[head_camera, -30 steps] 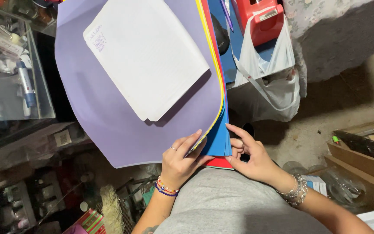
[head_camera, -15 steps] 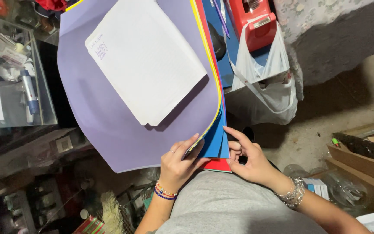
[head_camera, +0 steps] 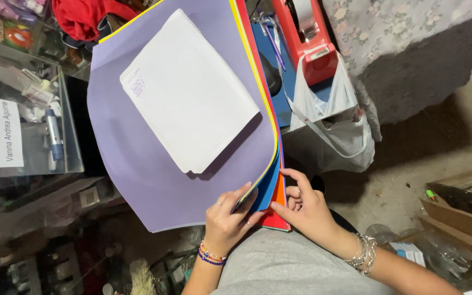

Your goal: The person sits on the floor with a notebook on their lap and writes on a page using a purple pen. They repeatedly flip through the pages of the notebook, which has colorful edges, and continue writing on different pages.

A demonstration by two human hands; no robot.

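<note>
Stack of big coloured paper sheets (head_camera: 192, 180), purple on top, lies left of the red tape holder (head_camera: 307, 38). Left hand (head_camera: 228, 221) pinches its corner; right hand (head_camera: 304, 210) pinches the lower sheets.

The stack of coloured paper sheets (head_camera: 269, 180) is lying fanned at its near edge, showing yellow, blue, orange and red layers. The purple sheet (head_camera: 137, 164) is lying on top, curving upward. A white notebook (head_camera: 189, 90) is resting tilted on the purple sheet.

2 hands (head_camera: 230, 221), 1 white notepad (head_camera: 189, 90), 1 red tape dispenser (head_camera: 307, 38), 1 plastic bag (head_camera: 334, 131).
</note>
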